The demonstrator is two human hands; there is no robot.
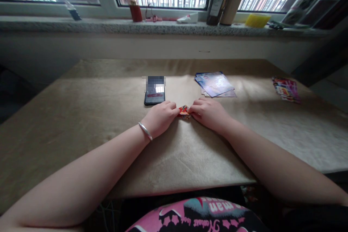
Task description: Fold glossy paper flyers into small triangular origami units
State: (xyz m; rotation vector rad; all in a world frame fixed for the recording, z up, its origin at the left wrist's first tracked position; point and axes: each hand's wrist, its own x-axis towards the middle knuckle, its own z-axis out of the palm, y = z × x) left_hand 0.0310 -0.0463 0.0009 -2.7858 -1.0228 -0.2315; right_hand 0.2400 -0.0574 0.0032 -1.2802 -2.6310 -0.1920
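A small piece of folded, red patterned paper (185,111) lies at the middle of the table, with its sides partly hidden by fingers. On its left edge my left hand (162,116) is closed, fingers curled and thumb pressing the paper; a silver bangle circles that wrist. From the other side my right hand (208,112) pinches the paper's right edge. Both hands rest low, close to the tabletop. Just beyond my left hand lies a phone (154,92) with its screen lit. Past my right hand is a loose stack of bluish printed sheets (216,84).
Colourful pink printed papers (286,89) lie at the table's right side. Behind the beige-covered table (95,98), the stone windowsill (103,26) bears a red container (135,11), a dark bottle (216,5) and a yellow sponge-like block (257,20). The table's front edge is near my body.
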